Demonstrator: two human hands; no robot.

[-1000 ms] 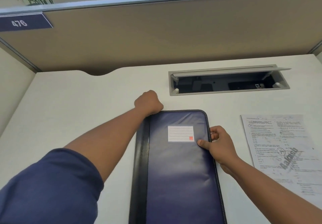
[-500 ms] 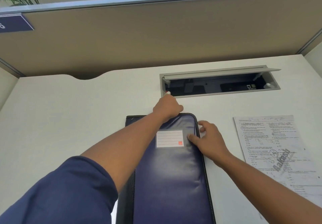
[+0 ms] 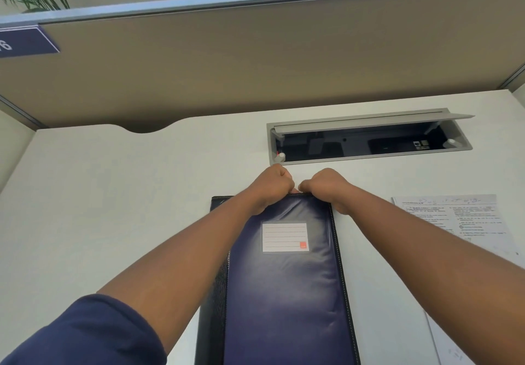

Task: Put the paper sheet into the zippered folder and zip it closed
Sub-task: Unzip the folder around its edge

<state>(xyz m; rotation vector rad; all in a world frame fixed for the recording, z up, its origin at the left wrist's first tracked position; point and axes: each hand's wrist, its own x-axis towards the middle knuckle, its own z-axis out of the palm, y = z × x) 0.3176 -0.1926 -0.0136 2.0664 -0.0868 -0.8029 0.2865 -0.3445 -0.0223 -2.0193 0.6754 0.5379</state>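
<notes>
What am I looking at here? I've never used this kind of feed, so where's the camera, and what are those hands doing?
There is no machine here: a person works with bare hands, and the single camera sits on their head, looking forward and down at a white desk. The left hand and right hand are both closed at the far edge of a dark blue folder, apparently working its zipper, though the pull itself is hidden. The folder lies flat with a white label on its cover. The paper sheet lies on the desk to the right, not yet inside. Behind the hands is an open cable hatch in the desk.
</notes>
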